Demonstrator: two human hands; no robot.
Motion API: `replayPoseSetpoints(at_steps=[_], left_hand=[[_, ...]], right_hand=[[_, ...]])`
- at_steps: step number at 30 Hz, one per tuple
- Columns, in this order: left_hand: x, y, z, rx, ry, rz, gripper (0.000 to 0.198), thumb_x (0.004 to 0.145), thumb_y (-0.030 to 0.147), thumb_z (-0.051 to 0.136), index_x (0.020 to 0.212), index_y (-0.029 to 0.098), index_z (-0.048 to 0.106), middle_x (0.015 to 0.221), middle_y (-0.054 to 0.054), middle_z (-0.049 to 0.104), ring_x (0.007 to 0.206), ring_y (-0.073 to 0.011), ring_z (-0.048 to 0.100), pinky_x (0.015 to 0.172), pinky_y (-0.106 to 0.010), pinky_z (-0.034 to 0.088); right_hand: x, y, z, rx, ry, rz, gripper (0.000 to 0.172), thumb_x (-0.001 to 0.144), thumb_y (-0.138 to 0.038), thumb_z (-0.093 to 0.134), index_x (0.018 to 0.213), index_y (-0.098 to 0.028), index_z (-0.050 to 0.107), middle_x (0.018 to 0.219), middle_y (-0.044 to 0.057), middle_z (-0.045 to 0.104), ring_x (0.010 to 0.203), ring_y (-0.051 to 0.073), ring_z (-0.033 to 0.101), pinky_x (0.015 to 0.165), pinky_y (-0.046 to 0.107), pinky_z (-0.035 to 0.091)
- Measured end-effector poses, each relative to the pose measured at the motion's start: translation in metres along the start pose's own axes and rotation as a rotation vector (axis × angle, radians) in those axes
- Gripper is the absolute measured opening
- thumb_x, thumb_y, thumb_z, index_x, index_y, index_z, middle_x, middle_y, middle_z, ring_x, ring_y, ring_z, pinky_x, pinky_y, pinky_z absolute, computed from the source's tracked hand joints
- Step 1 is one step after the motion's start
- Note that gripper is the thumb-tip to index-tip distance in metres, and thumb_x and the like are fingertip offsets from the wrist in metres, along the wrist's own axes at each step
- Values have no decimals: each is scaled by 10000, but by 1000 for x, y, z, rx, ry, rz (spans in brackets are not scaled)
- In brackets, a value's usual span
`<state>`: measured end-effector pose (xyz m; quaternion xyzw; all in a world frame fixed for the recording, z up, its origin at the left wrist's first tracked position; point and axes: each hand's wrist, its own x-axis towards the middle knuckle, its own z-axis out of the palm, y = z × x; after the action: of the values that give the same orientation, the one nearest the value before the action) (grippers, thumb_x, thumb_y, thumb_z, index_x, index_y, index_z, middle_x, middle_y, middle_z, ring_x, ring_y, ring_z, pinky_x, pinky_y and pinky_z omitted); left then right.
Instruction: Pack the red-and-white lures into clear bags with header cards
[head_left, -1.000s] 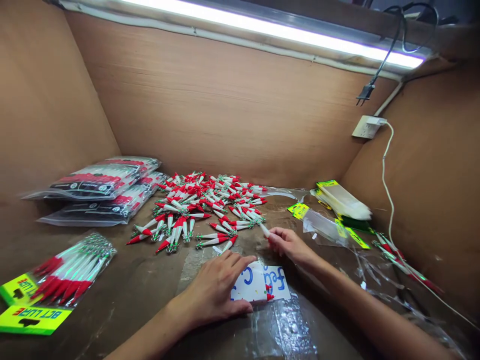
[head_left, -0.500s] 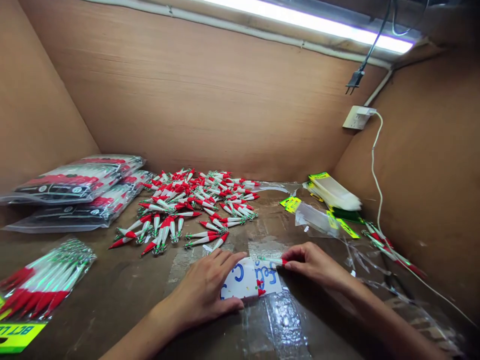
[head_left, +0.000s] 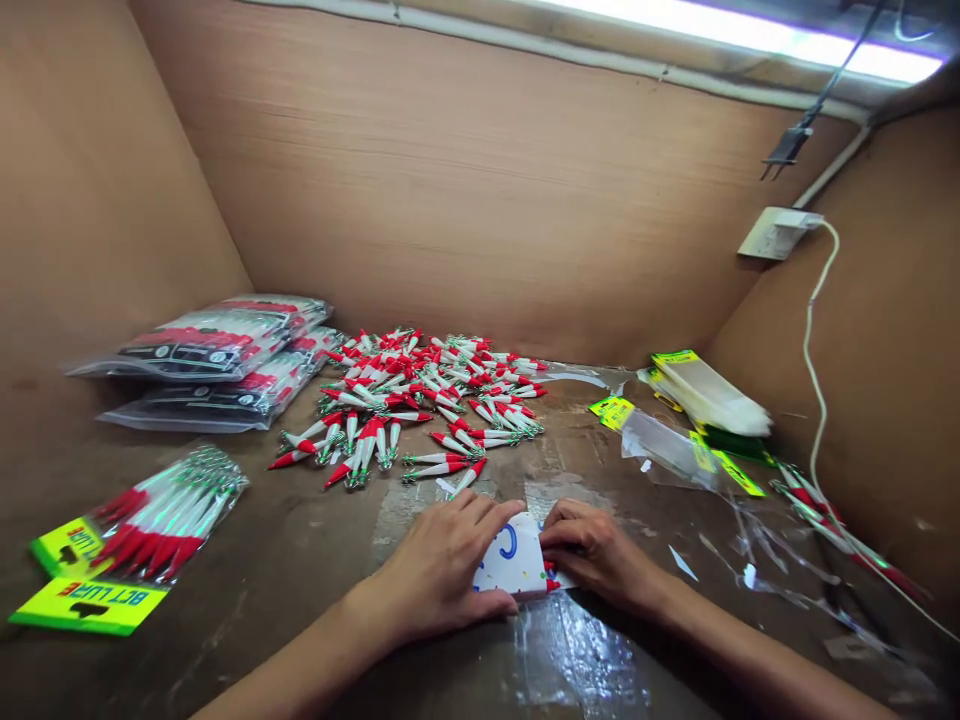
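My left hand (head_left: 454, 560) grips the left side of a small white card (head_left: 517, 562) with blue handwriting, thumb along its near edge, fingers at its far edge. Pressed close to the card's right end is my right hand (head_left: 589, 550), its fingers curled inward on a red-and-white squid lure that they mostly hide. A red lure tip (head_left: 553, 584) shows at the card's lower right, beside those fingers. Beyond my hands lies a loose pile of red-and-white squid lures (head_left: 420, 385) with spiked hook ends.
Clear bags of lures (head_left: 217, 350) are stacked at back left. Nearer stand filled packs (head_left: 165, 520) with yellow-green headers. At right are empty header bags (head_left: 705, 395), several lures (head_left: 817, 505), plastic scraps and a white cable (head_left: 814, 350). A plug (head_left: 787, 145) hangs above.
My right hand has moved in over the card's right part, carrying the lure, which is now mostly hidden. My left hand stays on the card. The view has shifted left.
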<state>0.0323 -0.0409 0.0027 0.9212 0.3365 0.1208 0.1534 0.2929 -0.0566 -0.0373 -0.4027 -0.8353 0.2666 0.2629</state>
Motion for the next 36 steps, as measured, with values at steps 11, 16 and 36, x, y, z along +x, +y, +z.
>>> replayPoseSetpoints(at_steps=[11,16,36], left_hand=[[-5,8,-2,108,123,121,658,748,679,729,1191,219,568,1237,-119,582,1112,-341,549,929,-465,463],[-6,10,0,161,132,379,369,889,578,588,907,209,597,872,-54,660,792,-240,600,685,-372,451],[0,-6,-16,176,112,256,186,961,382,554,1031,220,611,900,-44,653,815,-237,575,682,-372,419]], right_hand=[[87,-22,-38,-307,-64,-79,181,975,-234,577,1052,-231,741,941,47,695,839,174,633,739,260,431],[129,-28,5,-673,-136,-236,152,965,-192,558,992,-194,708,963,74,640,783,174,562,634,262,359],[8,20,-63,1448,110,520,380,848,-259,778,1191,-202,625,910,9,654,511,28,442,412,122,324]])
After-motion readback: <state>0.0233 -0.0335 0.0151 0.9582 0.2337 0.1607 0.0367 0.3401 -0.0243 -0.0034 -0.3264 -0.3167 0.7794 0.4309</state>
